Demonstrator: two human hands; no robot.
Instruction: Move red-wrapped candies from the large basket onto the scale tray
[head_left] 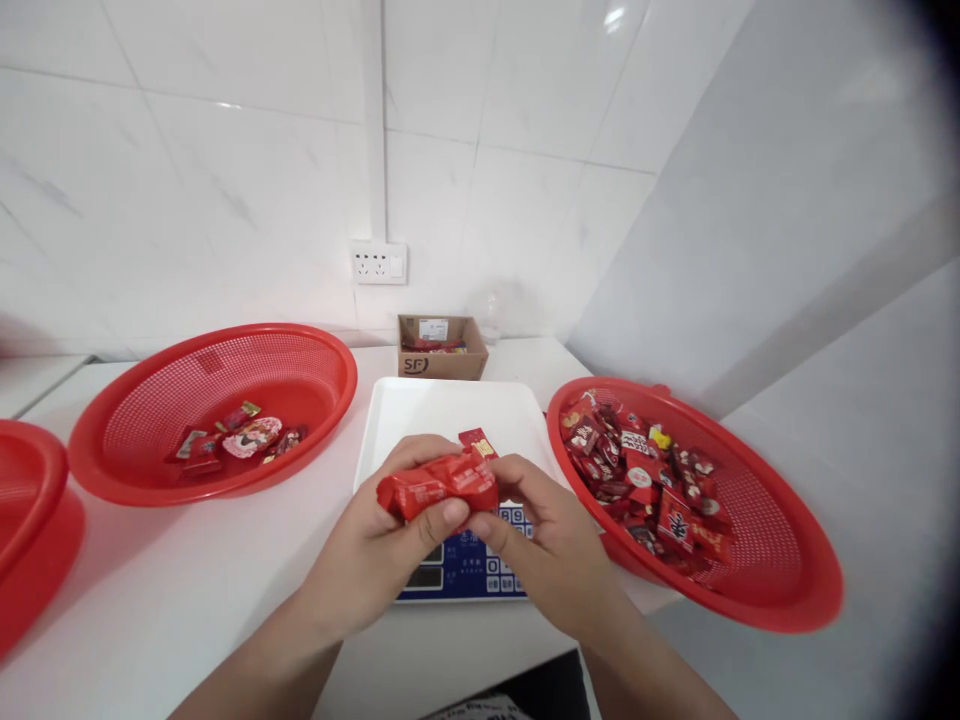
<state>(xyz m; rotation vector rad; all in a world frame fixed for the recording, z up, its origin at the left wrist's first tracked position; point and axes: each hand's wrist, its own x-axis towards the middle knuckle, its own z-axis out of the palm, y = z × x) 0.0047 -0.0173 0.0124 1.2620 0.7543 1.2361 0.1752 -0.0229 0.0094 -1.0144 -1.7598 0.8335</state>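
Both my hands are raised over a digital scale (pixel 409 408) with a white pan and a blue keypad panel. My left hand (pixel 375 535) is closed round a shiny red wrapped packet (pixel 435 487), its thumb pressed on the front. Fingers and thumb of my right hand (pixel 544 535) pinch the packet's right end. A smaller red packet with gold print (pixel 478 441) shows just behind it; whether it is held or lies on the pan I cannot tell. My hands hide part of the keypad and display.
A red mesh basket (pixel 787 540) heaped with small red packets stands at right. At left another red basket (pixel 217 365) holds several packets, with a further red basket (pixel 34 540) at the edge. Behind the scale are a cardboard box (pixel 450 366) and a clear bottle (pixel 491 318).
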